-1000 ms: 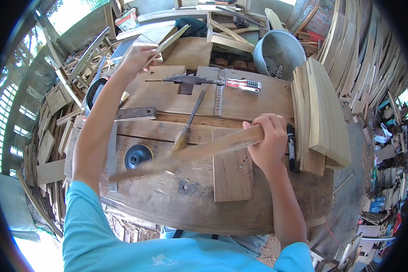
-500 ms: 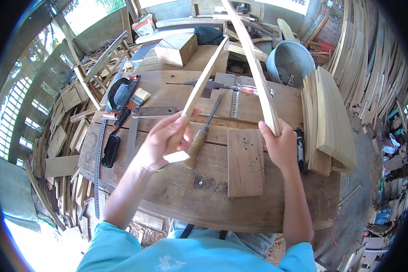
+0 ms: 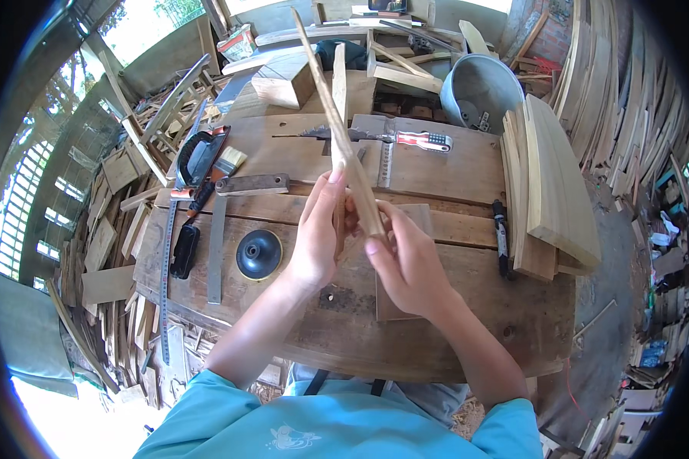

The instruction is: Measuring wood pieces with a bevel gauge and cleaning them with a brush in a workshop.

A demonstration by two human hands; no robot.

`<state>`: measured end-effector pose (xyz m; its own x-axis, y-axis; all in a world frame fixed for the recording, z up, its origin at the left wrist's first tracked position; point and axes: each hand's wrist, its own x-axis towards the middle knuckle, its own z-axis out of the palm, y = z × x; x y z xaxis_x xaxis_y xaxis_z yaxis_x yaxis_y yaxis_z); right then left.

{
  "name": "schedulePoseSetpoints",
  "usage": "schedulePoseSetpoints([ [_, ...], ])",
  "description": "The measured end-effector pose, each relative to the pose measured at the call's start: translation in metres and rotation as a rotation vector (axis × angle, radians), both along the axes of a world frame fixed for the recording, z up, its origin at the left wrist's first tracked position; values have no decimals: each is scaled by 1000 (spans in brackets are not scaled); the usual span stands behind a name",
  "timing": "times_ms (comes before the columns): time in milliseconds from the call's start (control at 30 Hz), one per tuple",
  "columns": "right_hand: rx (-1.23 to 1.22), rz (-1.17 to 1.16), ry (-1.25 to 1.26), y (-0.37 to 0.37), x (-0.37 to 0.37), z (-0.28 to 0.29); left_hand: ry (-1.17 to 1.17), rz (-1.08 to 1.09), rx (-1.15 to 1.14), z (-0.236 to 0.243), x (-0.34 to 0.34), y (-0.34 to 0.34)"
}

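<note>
Change: since half a second ago I am seeing the two wooden strips brought together; they were spread in a V, and now they are standing almost as one, both hands having closed in toward each other above the bench.
Left hand [image 3: 316,237]: I am watching its fingers wrapping around the shorter wooden strip [image 3: 339,92], thumb side toward the other hand; the fingers are together and clamped on the wood.
Right hand [image 3: 407,264]: its fingers are curling around the lower end of the long wooden strip [image 3: 331,115], fingertips pressing on its near face, closed on it.
Strips: both are rising away from the fingers toward the top of the view, the long one tilting left and reaching close to the upper edge. Just above the fingertips they are overlapping, and I cannot tell whether they are touching there.
Hidden: the lower ends of both strips are lying behind the fingers and palms, so I am not making out how far they go down.
Beyond the fingertips: a saw with a red and white handle [image 3: 425,140] is lying on the workbench [image 3: 452,336].
Left of the left hand's fingers: a black round disc [image 3: 258,254], a metal ruler [image 3: 216,249] and a brush [image 3: 226,162] are resting on the bench.
Right of the right hand's fingers: a dark marker [image 3: 501,237] is lying beside stacked planks [image 3: 555,183], with a grey bucket [image 3: 482,88] farther off.
</note>
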<state>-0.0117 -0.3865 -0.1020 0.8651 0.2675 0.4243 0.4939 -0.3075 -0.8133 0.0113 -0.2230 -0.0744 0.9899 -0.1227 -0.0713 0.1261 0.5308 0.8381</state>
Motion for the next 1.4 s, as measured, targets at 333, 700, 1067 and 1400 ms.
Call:
schedulePoseSetpoints([
  [333,-58,57,-58,-3,0,1,-61,64,207,-6,1,-3],
  [700,623,283,540,-4,11,-16,60,97,118,-15,2,8],
  [1067,779,254,568,-12,14,-5,-115,71,292,-25,4,16],
  [1400,900,242,597,-15,16,-13,-100,171,253,-26,8,13],
])
